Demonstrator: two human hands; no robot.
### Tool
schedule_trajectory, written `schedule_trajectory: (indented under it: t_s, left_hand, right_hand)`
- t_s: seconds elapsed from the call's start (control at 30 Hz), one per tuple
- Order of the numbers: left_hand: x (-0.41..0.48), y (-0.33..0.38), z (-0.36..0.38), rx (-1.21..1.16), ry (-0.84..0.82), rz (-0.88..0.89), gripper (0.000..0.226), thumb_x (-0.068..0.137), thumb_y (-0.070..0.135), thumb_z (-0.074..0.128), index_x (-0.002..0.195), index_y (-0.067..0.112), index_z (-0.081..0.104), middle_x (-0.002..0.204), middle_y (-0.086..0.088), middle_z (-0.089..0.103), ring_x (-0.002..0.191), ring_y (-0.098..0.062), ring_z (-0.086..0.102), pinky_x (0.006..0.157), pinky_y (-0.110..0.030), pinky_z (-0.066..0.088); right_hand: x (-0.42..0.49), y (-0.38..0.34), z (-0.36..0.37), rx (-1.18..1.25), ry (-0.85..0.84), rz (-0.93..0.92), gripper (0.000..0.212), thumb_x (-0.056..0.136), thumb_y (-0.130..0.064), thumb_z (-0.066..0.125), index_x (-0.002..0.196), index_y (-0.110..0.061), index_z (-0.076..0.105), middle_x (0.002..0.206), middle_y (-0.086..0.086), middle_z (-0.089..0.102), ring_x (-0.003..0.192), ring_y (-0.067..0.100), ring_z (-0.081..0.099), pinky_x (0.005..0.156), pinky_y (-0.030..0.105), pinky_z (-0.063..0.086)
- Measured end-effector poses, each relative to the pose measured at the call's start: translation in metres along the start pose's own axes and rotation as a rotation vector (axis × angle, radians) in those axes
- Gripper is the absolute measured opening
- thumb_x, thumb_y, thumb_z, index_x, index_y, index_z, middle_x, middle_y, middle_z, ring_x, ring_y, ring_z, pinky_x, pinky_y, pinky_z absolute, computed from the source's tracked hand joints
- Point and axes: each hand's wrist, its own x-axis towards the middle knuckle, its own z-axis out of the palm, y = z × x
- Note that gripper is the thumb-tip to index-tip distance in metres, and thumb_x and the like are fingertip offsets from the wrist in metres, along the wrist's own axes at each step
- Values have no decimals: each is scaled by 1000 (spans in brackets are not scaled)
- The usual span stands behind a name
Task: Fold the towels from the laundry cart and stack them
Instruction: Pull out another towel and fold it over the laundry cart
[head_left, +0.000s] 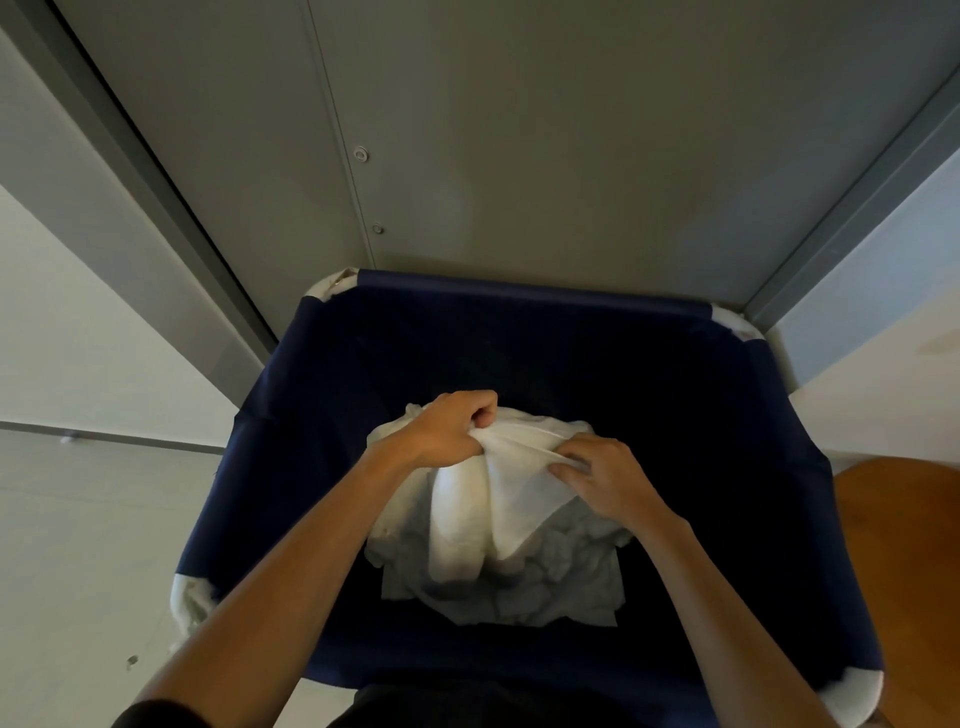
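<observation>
Over the deep navy-blue fabric laundry cart (530, 332), the left hand (452, 428) grips a white cotton towel (511, 499) in its fist, and the right hand (605, 475) pinches its edge. More crumpled white towels (561, 577) lie below in shadow, hard to separate. No writing is legible anywhere.

Open from above into navy laundry cart (291, 415); free and dark all round white towel pile (545, 582) inside. Hemmed behind by grey wall panel (519, 156), at right by wooden surface (904, 545).
</observation>
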Motion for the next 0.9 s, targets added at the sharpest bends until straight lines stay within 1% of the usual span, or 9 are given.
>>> schedule_trajectory:
  t_s: [0.1,0.17,0.27,0.33,0.43,0.53,0.63,0.77,0.9]
  left_hand:
    - [2,-12,0,103,53,-67,38,73,-11,54,67,21,36,78,8,42,68,-8,39,66,-25,33]
    - [0,-9,6,121,37,-74,29,77,-7,55,75,20,44,89,7,43,80,-10,44,71,-20,34]
    - [-4,9,19,54,-29,33,18,82,9,65,95,15,54,102,6,49,93,-7,49,76,-11,39]
    - [-3,19,27,-8,-49,72,16,86,17,67,96,17,54,95,10,54,89,-8,53,79,-16,46]
    - [2,22,30,-28,-35,91,16,88,21,67,83,20,52,80,13,53,79,-8,53,81,-32,50]
    - [4,20,24,-2,-34,98,19,88,24,68,80,16,52,75,12,52,73,-6,51,75,-28,47]
    - [4,16,25,13,-59,84,26,86,25,70,75,18,48,77,9,51,71,-8,49,72,-28,45]
    - [2,12,36,1,-114,67,26,85,31,71,97,11,60,103,3,56,96,-17,56,89,-35,50]
    - [0,5,38,-61,-115,23,27,90,33,64,115,23,61,124,8,57,114,-11,53,103,-36,43]
  right_hand:
    - [2,-7,-8,30,48,-25,13,89,-20,66,86,-8,69,81,-7,60,73,9,56,64,6,38]
    - [5,-16,-11,60,54,-52,17,90,-21,64,81,-7,65,77,-6,59,71,10,56,63,12,37]
    - [7,-31,-14,116,-11,-54,25,89,-32,64,71,-15,60,71,-9,57,67,2,54,61,14,39]
    - [6,-38,-15,179,-38,-28,32,84,-42,66,73,-12,63,73,-5,62,70,5,58,63,16,45]
    - [8,-41,-16,176,-29,-17,23,88,-33,65,84,-12,71,81,-7,66,77,3,61,71,14,48]
    - [8,-36,-24,59,-72,-22,17,94,-22,59,96,-12,72,82,-14,62,74,0,56,73,14,43]
    - [6,-31,-30,6,-116,-105,16,94,-11,56,97,-7,71,79,-18,56,75,1,54,73,20,43]
    - [5,-31,-28,47,-133,-84,17,92,-6,55,95,-5,72,90,1,67,84,13,63,78,28,51]
    - [4,-32,-29,124,-95,-11,17,89,-2,55,88,-5,72,82,-3,63,80,8,60,73,20,47]
